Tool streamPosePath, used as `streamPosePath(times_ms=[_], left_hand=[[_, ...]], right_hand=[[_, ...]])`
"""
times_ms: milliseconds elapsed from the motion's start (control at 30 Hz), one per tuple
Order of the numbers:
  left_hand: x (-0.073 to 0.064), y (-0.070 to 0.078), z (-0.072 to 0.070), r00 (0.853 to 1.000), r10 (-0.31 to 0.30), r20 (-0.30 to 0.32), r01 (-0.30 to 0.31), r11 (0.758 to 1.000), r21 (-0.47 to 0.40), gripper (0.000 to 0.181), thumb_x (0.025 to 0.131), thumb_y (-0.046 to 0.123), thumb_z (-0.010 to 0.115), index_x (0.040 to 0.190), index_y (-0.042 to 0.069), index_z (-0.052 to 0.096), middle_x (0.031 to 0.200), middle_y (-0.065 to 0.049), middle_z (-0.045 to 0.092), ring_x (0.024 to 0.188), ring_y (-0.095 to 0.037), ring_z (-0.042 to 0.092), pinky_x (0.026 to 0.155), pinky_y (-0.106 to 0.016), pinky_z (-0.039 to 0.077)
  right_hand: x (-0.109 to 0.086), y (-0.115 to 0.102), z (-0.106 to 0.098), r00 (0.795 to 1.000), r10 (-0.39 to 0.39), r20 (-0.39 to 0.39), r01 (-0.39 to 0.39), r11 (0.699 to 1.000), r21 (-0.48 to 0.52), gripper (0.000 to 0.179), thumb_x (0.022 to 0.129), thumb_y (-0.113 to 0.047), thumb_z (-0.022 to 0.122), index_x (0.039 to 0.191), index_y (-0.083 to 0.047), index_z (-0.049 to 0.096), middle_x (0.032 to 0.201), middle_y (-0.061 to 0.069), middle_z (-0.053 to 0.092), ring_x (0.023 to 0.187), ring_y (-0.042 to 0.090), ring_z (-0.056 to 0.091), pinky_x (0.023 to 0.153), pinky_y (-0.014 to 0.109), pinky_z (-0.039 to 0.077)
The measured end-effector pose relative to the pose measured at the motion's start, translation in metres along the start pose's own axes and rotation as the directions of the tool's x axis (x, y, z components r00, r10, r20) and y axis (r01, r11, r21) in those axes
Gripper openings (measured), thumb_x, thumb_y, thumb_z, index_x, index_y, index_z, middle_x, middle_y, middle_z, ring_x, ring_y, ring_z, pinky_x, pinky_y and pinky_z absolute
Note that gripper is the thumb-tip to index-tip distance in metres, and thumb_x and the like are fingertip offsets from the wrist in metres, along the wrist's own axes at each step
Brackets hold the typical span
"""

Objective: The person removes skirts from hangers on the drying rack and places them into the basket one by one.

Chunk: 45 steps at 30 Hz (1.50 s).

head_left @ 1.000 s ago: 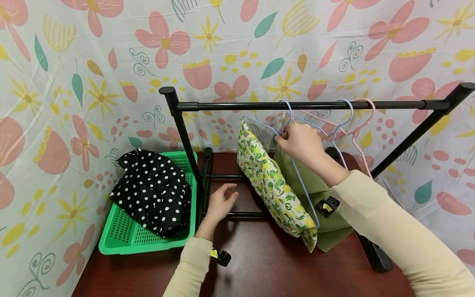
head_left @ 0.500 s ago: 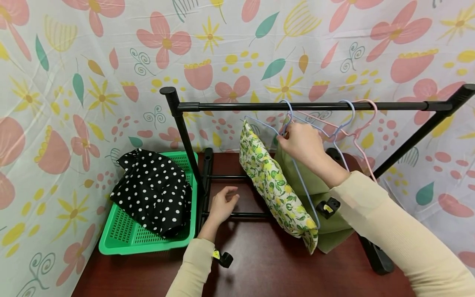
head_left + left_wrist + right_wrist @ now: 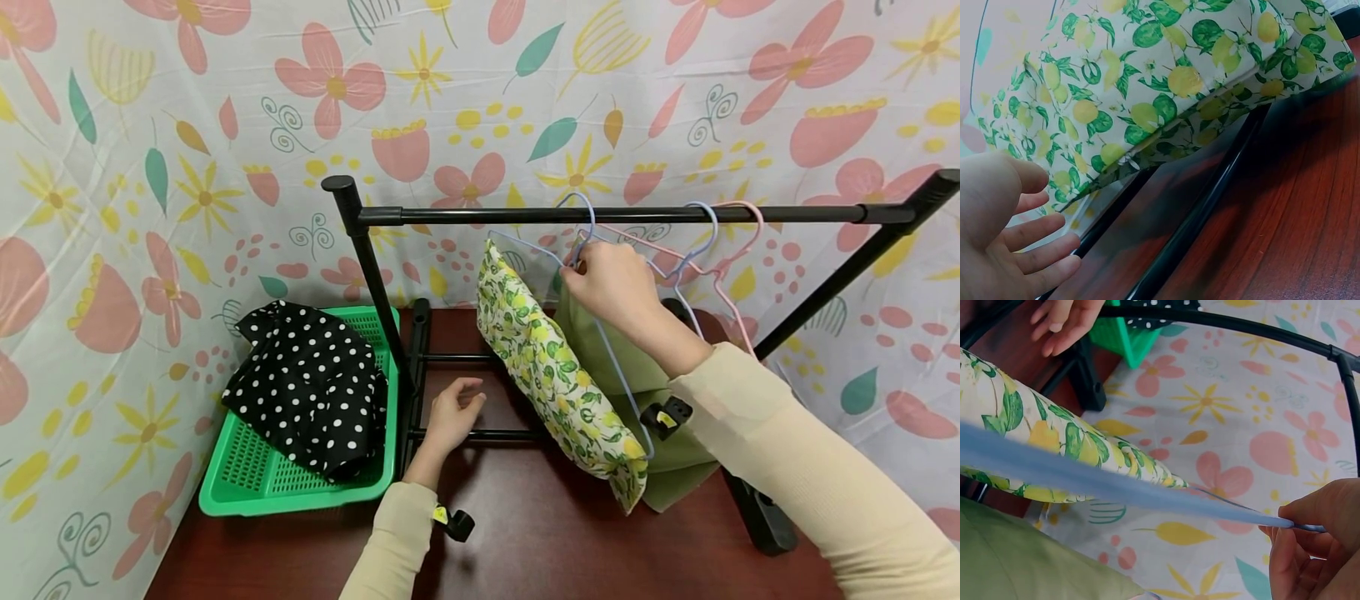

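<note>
My right hand (image 3: 611, 283) pinches the neck of a blue hanger (image 3: 1210, 509) between thumb and fingers, just under the black rail (image 3: 480, 216). The hanger's hook arches over the rail. A lemon-print cloth (image 3: 551, 367) hangs folded over this hanger, its lower corner above the table. Behind it hangs an olive green cloth (image 3: 592, 358), partly hidden by my right hand and arm. My left hand (image 3: 452, 414) hovers left of the lemon cloth with relaxed, spread fingers and holds nothing; in the left wrist view its fingers (image 3: 1047, 253) are close by the cloth's edge.
A green basket (image 3: 225, 492) holding a black polka-dot cloth (image 3: 307, 383) stands left of the rack. Another blue hanger (image 3: 708, 225) and a pink hanger (image 3: 753, 225) hang further right on the rail. The rack's feet (image 3: 757, 517) stand on the reddish-brown table (image 3: 570, 550).
The hook of the gripped blue hanger has risen a little and turned over the rail. The lemon cloth has shifted slightly with it. My left hand has barely moved.
</note>
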<state>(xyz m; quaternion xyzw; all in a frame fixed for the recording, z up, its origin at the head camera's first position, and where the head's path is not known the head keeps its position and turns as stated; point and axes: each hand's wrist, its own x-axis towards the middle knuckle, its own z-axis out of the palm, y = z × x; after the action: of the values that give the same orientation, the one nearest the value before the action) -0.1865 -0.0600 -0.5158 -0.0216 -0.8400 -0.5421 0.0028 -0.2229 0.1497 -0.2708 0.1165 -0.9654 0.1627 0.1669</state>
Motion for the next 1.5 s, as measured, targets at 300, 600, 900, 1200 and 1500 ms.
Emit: streamPosePath(times_ms=[300, 600, 900, 1200, 1500], left_hand=[[0.001, 0.000, 0.004, 0.999, -0.024, 0.026, 0.024, 0.999, -0.027, 0.028, 0.091, 0.027, 0.058, 0.117, 0.017, 0.060, 0.121, -0.009, 0.059, 0.103, -0.026, 0.061, 0.082, -0.038, 0.052], [0.003, 0.003, 0.010, 0.998, -0.071, -0.002, 0.070, 0.994, -0.087, 0.030, 0.092, 0.029, 0.057, 0.119, 0.018, 0.059, 0.117, -0.005, 0.061, 0.104, -0.025, 0.059, 0.084, -0.039, 0.050], [0.007, 0.004, 0.013, 0.983, -0.175, 0.060, 0.185, 0.951, -0.248, 0.035, 0.093, 0.034, 0.053, 0.124, 0.017, 0.055, 0.120, -0.007, 0.059, 0.110, -0.026, 0.056, 0.088, -0.042, 0.047], [0.010, 0.008, 0.022, 0.950, -0.274, 0.147, 0.310, 0.787, -0.533, 0.045, 0.093, 0.029, 0.054, 0.131, 0.005, 0.047, 0.127, -0.016, 0.053, 0.110, -0.033, 0.056, 0.090, -0.040, 0.049], [0.008, 0.018, 0.028, 0.934, -0.273, 0.231, 0.357, 0.696, -0.622, 0.056, 0.096, 0.027, 0.049, 0.140, -0.001, 0.030, 0.135, -0.022, 0.040, 0.114, -0.037, 0.052, 0.095, -0.042, 0.045]], right_hand=[[-0.001, -0.004, -0.008, 1.000, -0.014, -0.014, 0.014, 1.000, -0.004, 0.030, 0.086, -0.020, 0.058, 0.060, -0.008, 0.054, 0.051, 0.007, 0.052, 0.042, 0.018, 0.038, 0.039, 0.027, 0.024], [-0.004, -0.007, -0.014, 0.999, -0.021, -0.033, 0.021, 1.000, 0.009, 0.038, 0.087, -0.021, 0.058, 0.054, -0.013, 0.042, 0.044, -0.002, 0.035, 0.041, 0.014, 0.030, 0.040, 0.027, 0.023], [-0.007, -0.012, -0.015, 0.998, -0.044, -0.049, 0.046, 0.999, 0.024, 0.035, 0.086, -0.021, 0.059, 0.053, -0.011, 0.050, 0.045, 0.002, 0.046, 0.039, 0.015, 0.035, 0.037, 0.026, 0.024], [-0.010, -0.019, -0.016, 0.994, -0.091, -0.062, 0.092, 0.996, 0.013, 0.029, 0.085, -0.021, 0.061, 0.059, -0.011, 0.057, 0.050, 0.004, 0.053, 0.041, 0.017, 0.039, 0.038, 0.026, 0.025], [-0.012, -0.027, -0.015, 0.991, -0.106, -0.077, 0.110, 0.992, 0.055, 0.017, 0.085, -0.021, 0.062, 0.076, -0.010, 0.071, 0.056, 0.005, 0.060, 0.042, 0.017, 0.044, 0.038, 0.028, 0.030]])
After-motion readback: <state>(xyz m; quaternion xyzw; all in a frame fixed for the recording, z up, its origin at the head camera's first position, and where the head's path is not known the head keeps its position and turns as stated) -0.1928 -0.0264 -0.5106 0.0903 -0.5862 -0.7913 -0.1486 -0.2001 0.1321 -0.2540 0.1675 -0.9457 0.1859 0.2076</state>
